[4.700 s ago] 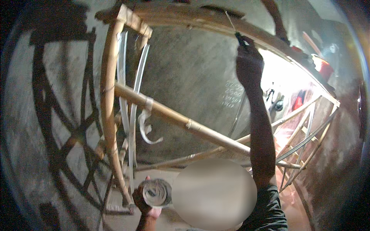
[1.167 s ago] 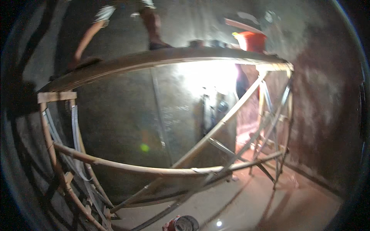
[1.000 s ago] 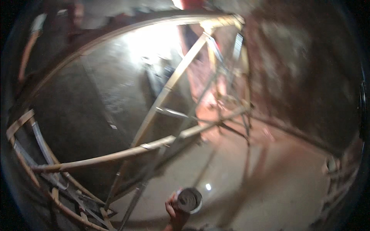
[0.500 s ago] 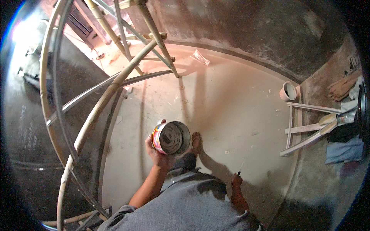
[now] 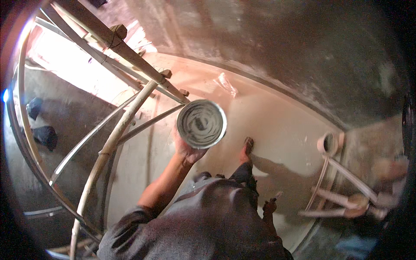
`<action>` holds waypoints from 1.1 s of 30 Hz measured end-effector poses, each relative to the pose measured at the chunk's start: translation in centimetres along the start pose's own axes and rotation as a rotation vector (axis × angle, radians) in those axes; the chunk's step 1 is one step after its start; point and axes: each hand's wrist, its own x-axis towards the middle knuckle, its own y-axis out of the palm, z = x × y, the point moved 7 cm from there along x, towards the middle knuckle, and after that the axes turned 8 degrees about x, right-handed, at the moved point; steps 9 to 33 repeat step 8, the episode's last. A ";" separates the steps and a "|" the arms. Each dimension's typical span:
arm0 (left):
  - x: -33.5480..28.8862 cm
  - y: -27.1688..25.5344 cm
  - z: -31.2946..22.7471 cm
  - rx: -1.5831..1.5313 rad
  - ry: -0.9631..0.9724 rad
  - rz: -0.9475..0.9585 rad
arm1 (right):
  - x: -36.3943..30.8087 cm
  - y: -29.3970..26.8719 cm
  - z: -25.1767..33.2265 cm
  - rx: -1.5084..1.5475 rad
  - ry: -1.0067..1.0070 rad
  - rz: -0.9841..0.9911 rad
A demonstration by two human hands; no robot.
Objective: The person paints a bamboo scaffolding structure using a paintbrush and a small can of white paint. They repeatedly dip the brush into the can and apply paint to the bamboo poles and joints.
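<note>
My left hand is raised in front of me, its fingers wrapped round the side and underside of a round metal tin. The tin's open mouth faces me, with grey paste smeared in rings inside it. Low at my right side, my right hand is closed round a small dark-handled tool with a pale, thin end. The tool's exact kind is too small to make out. Bamboo scaffolding rises just to the left of the tin.
A crumpled clear plastic bag lies on the pale floor near the far wall. By the right wall stand a pale bucket and a wooden frame, with blurred items beyond. My foot is ahead on the floor.
My left hand has lifted the tin up and away from my body, its mouth now turned more toward me. The view has swung, and the scaffolding looks closer. My foot shows farther right.
</note>
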 end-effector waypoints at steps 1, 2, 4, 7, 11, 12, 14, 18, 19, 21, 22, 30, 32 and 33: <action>2.9 2.1 1.2 0.153 0.007 0.082 | 4.4 2.9 -1.0 -0.213 0.043 -0.430; 5.8 4.4 2.1 0.077 -0.025 0.172 | 8.9 7.7 -0.4 -0.353 0.114 -0.547; 9.7 8.2 2.7 -0.193 -0.088 0.189 | 17.3 16.7 4.5 -0.587 0.224 -0.590; 14.9 13.1 1.7 -0.008 0.025 0.309 | 28.8 31.3 11.7 -0.809 0.306 -0.460; 17.3 14.1 0.5 -0.027 0.068 0.294 | 32.8 37.0 13.5 -0.793 0.255 -0.193; 17.3 14.1 0.5 -0.027 0.068 0.294 | 32.8 37.0 13.5 -0.793 0.255 -0.193; 17.3 14.1 0.5 -0.027 0.068 0.294 | 32.8 37.0 13.5 -0.793 0.255 -0.193; 17.3 14.1 0.5 -0.027 0.068 0.294 | 32.8 37.0 13.5 -0.793 0.255 -0.193; 17.3 14.1 0.5 -0.027 0.068 0.294 | 32.8 37.0 13.5 -0.793 0.255 -0.193; 17.3 14.1 0.5 -0.027 0.068 0.294 | 32.8 37.0 13.5 -0.793 0.255 -0.193; 17.3 14.1 0.5 -0.027 0.068 0.294 | 32.8 37.0 13.5 -0.793 0.255 -0.193; 17.3 14.1 0.5 -0.027 0.068 0.294 | 32.8 37.0 13.5 -0.793 0.255 -0.193; 17.3 14.1 0.5 -0.027 0.068 0.294 | 32.8 37.0 13.5 -0.793 0.255 -0.193; 17.3 14.1 0.5 -0.027 0.068 0.294 | 32.8 37.0 13.5 -0.793 0.255 -0.193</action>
